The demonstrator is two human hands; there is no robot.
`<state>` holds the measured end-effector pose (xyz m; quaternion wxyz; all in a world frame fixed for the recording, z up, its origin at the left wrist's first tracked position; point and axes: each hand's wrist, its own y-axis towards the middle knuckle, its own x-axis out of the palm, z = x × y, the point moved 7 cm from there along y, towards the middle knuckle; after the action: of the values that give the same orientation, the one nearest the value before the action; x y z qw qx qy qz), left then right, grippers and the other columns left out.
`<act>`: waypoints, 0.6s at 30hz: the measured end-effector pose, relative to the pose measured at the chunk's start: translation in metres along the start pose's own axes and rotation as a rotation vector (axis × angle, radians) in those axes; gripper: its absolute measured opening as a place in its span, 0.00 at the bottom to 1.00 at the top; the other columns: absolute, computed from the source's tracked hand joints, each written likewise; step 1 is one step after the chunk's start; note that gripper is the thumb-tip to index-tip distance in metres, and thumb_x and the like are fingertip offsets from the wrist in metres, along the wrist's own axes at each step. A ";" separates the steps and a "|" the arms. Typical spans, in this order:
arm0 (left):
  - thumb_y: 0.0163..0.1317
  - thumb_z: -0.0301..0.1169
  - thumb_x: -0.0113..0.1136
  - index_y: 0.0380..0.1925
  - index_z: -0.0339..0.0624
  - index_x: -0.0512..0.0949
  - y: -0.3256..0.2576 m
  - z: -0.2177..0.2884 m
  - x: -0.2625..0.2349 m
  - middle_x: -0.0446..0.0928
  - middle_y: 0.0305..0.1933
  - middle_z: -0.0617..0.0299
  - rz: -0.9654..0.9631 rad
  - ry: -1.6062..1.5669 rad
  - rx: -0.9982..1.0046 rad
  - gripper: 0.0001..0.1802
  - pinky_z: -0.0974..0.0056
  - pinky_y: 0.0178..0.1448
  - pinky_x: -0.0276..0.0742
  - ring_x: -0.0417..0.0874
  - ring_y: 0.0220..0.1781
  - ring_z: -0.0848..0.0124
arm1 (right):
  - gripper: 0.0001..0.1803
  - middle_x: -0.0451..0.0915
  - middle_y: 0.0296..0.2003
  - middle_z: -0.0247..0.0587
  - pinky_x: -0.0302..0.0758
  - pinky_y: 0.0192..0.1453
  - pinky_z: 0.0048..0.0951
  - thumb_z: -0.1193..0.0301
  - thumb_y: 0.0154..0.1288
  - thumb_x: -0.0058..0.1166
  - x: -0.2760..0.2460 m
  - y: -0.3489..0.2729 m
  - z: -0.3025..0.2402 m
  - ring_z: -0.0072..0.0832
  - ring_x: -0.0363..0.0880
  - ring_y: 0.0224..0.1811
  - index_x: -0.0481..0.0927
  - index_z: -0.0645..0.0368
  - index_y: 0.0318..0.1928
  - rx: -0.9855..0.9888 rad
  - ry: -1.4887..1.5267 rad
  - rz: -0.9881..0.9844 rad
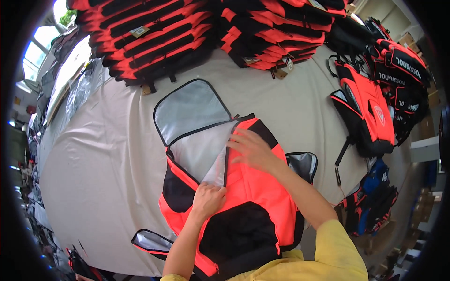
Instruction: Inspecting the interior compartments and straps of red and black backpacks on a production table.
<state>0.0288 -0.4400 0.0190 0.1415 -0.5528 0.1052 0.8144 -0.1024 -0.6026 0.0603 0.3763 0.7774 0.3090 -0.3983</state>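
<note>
A neon-red and black backpack (253, 182) lies on the cloth-covered table right in front of me. Its main compartment is unzipped, and the grey-lined flap (190, 110) is folded back on the far side. My left hand (209, 200) is closed on the edge of the opening, at the near end of the gap. Over the right side of the opening is my right hand (255, 152), its fingers spread and slightly blurred; whether they touch the fabric I cannot tell. Side pockets with grey lining stand out at the left (152, 240) and right (303, 165).
Two tall stacks of red and black bags, one at the left (150, 42) and one at the right (281, 33), fill the far side of the table (103, 173). At the right lies another red backpack (370, 110), beside black bags (403, 70). A blue and black bag (372, 196) sits below the table's right edge.
</note>
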 end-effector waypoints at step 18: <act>0.66 0.34 0.69 0.17 0.46 0.72 -0.045 -0.105 -0.009 0.75 0.16 0.58 0.302 0.129 -0.371 0.20 0.54 0.36 0.73 0.80 0.21 0.56 | 0.22 0.75 0.18 0.28 0.70 0.29 0.34 0.57 0.72 0.68 0.073 -0.084 -0.071 0.26 0.78 0.22 0.73 0.46 0.23 0.043 0.020 -0.008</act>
<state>0.1394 -0.4332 -0.0120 -0.0925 -0.5982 0.0442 0.7948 -0.1049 -0.4861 -0.0023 0.3549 0.7880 0.3072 -0.3984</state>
